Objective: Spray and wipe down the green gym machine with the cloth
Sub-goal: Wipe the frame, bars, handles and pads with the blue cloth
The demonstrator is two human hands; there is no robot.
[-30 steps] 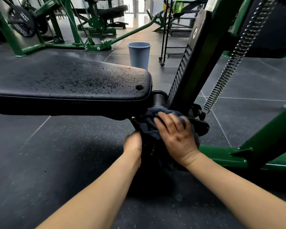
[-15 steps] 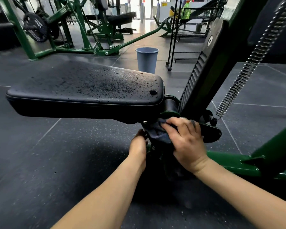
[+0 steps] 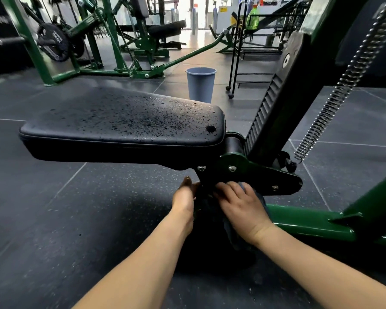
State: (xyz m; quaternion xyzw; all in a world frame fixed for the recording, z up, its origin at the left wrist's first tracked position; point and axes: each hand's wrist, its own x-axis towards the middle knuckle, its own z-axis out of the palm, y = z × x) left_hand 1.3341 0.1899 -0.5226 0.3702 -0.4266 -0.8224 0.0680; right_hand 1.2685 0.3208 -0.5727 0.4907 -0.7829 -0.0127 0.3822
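Below the black padded seat (image 3: 120,128), speckled with spray droplets, the right hand (image 3: 243,208) presses a dark blue cloth (image 3: 262,201) against the dark green metal gym machine (image 3: 254,172) under its hinge bracket, fingers curled over the cloth. The left hand (image 3: 184,198) reaches beside it; its fingers are hidden. A grey plastic cup (image 3: 201,84) stands on the floor beyond the seat.

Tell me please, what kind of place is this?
Most likely a gym. A padded bench seat on a green frame fills the foreground, a weight plate hangs on another green machine behind, and the floor is dark rubber tile.
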